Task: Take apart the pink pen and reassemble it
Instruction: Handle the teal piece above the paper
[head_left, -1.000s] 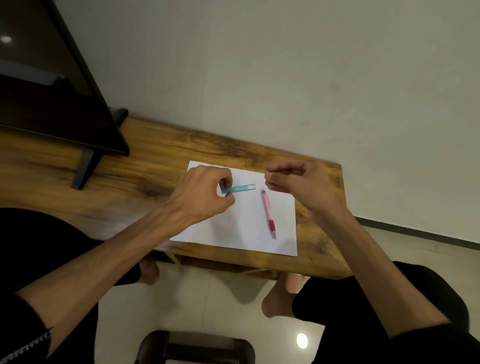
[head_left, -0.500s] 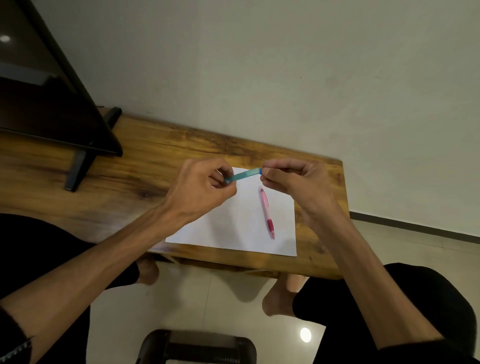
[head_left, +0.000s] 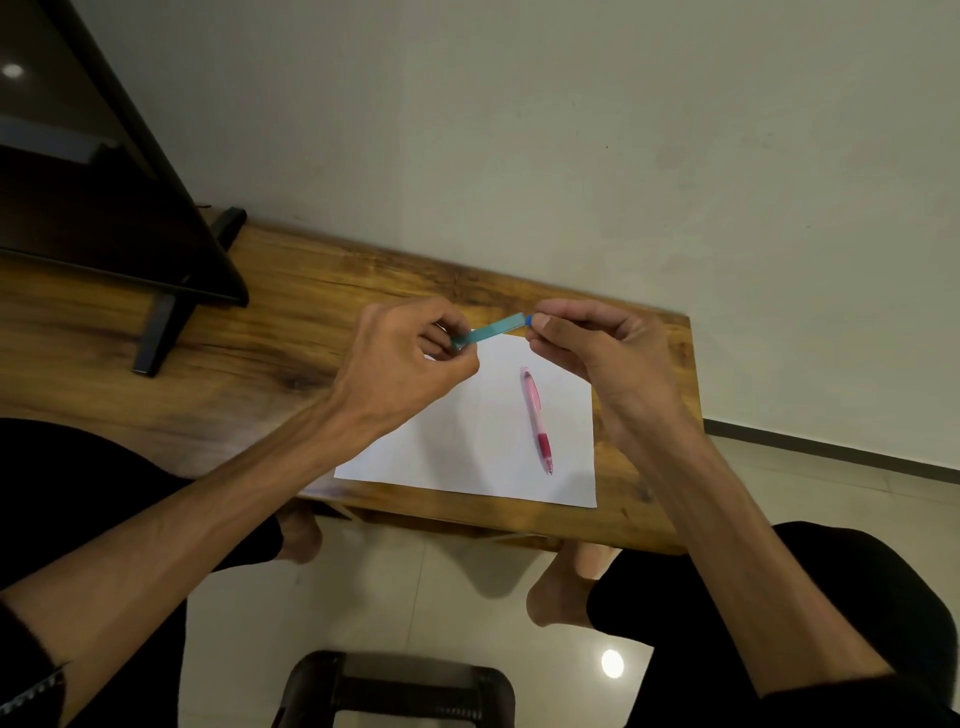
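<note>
Head view, whole pink pen (head_left: 536, 419) on paper (head_left: 467, 441), both hands' fingers (head_left: 550, 325) pinching teal pen (head_left: 491, 329)

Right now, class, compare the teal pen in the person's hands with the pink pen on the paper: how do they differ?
The teal pen is held up off the table, the left hand and right hand each pinching one end; the pink pen lies untouched on the white paper. The teal pen runs roughly crosswise, the pink pen roughly lengthwise with its tip towards the person. Both are slim, coloured plastic pens.
</note>
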